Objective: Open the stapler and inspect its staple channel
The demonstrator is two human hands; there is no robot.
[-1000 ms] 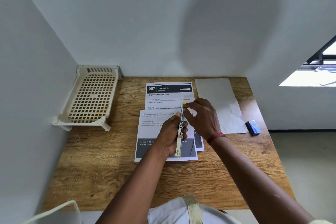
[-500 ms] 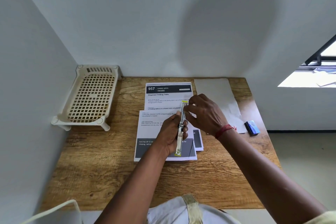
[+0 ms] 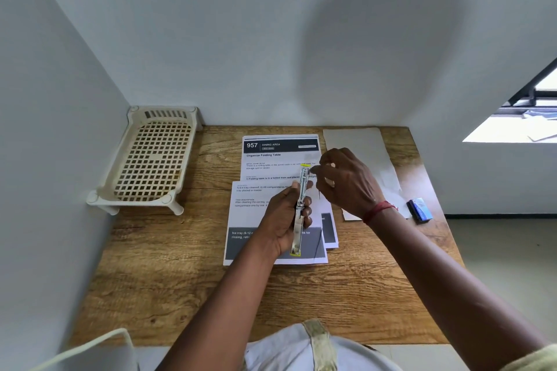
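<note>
My left hand (image 3: 284, 220) grips a long metal stapler (image 3: 301, 211) with yellow ends, held lengthwise above the printed sheets (image 3: 280, 156). My right hand (image 3: 346, 184) sits just right of the stapler's far end, its fingertips curled and pinching something small that I cannot make out. A red thread is tied round the right wrist. The sheets lie overlapped on the wooden table (image 3: 180, 280), the top one headed "Organize Folding Table".
A cream plastic lattice rack (image 3: 150, 159) stands in the back left corner against the walls. A blank white sheet (image 3: 358, 147) lies at the back right. A small blue box (image 3: 419, 209) sits near the table's right edge.
My right hand has drawn slightly right, off the stapler's far tip. The left hand and the stapler have stayed where they were.
</note>
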